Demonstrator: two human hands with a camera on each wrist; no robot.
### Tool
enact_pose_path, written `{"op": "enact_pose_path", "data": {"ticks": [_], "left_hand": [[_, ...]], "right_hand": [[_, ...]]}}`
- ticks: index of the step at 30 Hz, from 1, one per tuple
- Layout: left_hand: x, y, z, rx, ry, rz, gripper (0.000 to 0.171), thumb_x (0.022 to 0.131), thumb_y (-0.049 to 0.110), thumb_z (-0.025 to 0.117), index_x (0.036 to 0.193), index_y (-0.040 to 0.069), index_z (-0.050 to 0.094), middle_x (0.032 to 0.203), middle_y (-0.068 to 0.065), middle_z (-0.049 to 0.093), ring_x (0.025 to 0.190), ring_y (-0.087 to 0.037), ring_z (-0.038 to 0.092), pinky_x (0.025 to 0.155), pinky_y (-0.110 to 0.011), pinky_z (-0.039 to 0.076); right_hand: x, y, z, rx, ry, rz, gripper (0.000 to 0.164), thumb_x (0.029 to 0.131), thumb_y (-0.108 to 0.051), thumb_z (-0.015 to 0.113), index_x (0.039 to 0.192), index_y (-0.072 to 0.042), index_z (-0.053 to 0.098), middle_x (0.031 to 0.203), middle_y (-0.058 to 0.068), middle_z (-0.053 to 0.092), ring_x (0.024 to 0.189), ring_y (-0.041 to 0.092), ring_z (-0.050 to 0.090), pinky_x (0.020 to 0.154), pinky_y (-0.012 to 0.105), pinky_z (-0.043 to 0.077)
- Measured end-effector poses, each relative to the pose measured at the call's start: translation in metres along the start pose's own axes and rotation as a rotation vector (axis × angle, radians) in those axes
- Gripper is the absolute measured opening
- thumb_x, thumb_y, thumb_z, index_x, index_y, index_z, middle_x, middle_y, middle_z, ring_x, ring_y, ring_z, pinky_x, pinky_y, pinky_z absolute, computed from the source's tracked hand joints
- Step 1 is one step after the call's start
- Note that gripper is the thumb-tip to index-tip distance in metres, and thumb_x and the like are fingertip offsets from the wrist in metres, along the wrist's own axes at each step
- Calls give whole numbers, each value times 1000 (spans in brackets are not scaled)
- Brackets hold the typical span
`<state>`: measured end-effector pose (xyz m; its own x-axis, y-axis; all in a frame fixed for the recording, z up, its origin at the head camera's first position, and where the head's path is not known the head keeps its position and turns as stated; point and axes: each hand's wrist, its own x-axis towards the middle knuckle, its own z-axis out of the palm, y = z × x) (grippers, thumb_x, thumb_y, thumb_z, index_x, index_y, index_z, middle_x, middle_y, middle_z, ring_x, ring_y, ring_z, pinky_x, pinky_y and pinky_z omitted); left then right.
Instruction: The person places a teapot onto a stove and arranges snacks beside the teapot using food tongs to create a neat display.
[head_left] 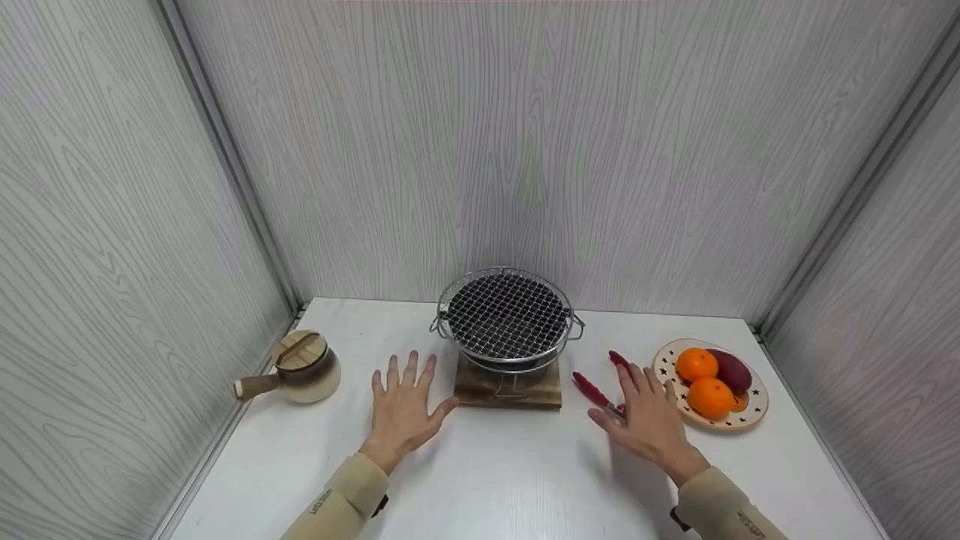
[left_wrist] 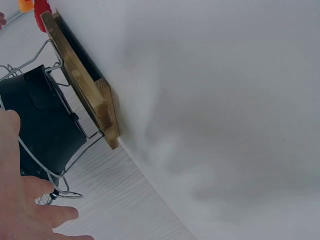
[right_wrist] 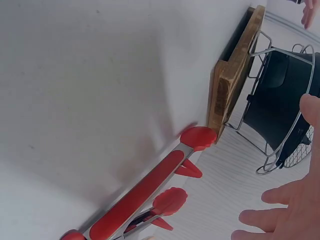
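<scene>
My left hand point(head_left: 405, 409) hovers palm down over the white table, fingers straight and spread, left of the grill stand. Fingers of the same hand point(left_wrist: 35, 200) show at the lower left in the left wrist view. With its fingers extended, my right hand point(head_left: 651, 416) is above the red tongs point(head_left: 591, 390) and hides part of them. In the right wrist view the tongs point(right_wrist: 137, 195) lie on the table with their red tips apart. Between the hands, a round grill with a wire mesh point(head_left: 510, 316) stands on a wooden base point(head_left: 476, 390). Neither hand holds anything.
At the left sits a lidded pot point(head_left: 319, 379) with a wooden side handle point(head_left: 259, 386). On the right, a star-patterned plate point(head_left: 667, 356) carries two oranges point(head_left: 711, 397) and a dark purple fruit point(head_left: 733, 371). Pale wood-grain walls point(head_left: 510, 150) enclose the table point(head_left: 495, 480) at the back and sides.
</scene>
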<state>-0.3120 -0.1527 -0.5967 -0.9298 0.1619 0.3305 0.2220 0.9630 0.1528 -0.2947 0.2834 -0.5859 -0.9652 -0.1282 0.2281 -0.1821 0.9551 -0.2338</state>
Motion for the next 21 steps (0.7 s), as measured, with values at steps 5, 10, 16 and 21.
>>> {"op": "enact_pose_path", "data": {"ticks": [5, 10, 16, 21], "left_hand": [[1, -2, -1, 12, 1, -2, 93, 104, 81, 50, 172, 19, 47, 174, -24, 49, 159, -58, 46, 125, -77, 41], [2, -2, -4, 10, 16, -3, 85, 105, 71, 59, 169, 17, 50, 169, -25, 54, 155, -57, 50, 122, -74, 46], [1, -6, -6, 36, 57, 8, 75, 108, 64, 62, 161, 11, 59, 158, -25, 64, 148, -53, 57, 116, -70, 51], [1, -11, -7, 38, 48, 1, 69, 109, 60, 64, 154, 7, 65, 150, -23, 70, 142, -49, 61, 111, -66, 56]], "right_hand": [[1, -5, -1, 20, 45, -34, 92, 100, -67, 67, 162, 0, 54, 168, 28, 55, 156, 55, 49, 131, 78, 33], [3, -9, 2, 50, 127, -86, 70, 101, -51, 73, 146, 1, 65, 146, 28, 69, 138, 51, 62, 128, 71, 42], [5, -12, 6, 55, 197, -131, 57, 99, -43, 76, 133, 2, 69, 126, 25, 73, 119, 49, 68, 118, 65, 51], [6, -16, 8, 71, 194, -111, 46, 98, -39, 79, 124, -1, 71, 117, 22, 72, 106, 45, 68, 101, 60, 57]]}}
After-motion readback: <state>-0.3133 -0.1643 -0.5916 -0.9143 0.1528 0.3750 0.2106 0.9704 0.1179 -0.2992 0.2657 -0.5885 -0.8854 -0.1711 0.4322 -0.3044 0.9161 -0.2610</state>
